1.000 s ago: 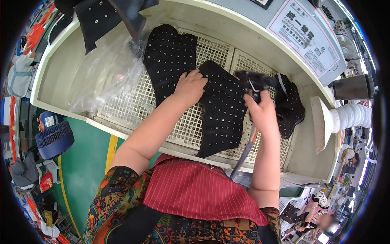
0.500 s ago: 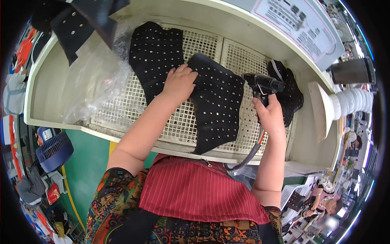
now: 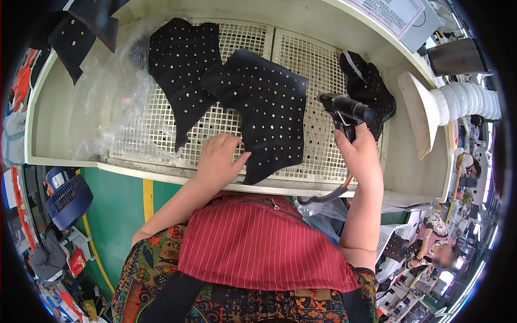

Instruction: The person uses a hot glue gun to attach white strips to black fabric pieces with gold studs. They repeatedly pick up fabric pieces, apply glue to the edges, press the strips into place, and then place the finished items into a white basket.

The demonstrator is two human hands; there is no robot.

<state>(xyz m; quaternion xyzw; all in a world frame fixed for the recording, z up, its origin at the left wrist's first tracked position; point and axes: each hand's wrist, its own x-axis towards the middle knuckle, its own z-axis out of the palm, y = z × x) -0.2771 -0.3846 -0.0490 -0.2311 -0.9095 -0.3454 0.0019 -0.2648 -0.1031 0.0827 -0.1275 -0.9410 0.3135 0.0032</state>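
Clutching a black tool (image 3: 351, 109) in the right grip (image 3: 360, 151), poising the left grip (image 3: 217, 162) half-spread beside a studded panel (image 3: 272, 116), apparently light, floppy, best held by its far edge.

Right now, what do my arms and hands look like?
Your left hand and right hand are ungloved, and your forearms bare below short, dark sleeves patterned in orange, green and red. A red, pinstriped apron covers your front.
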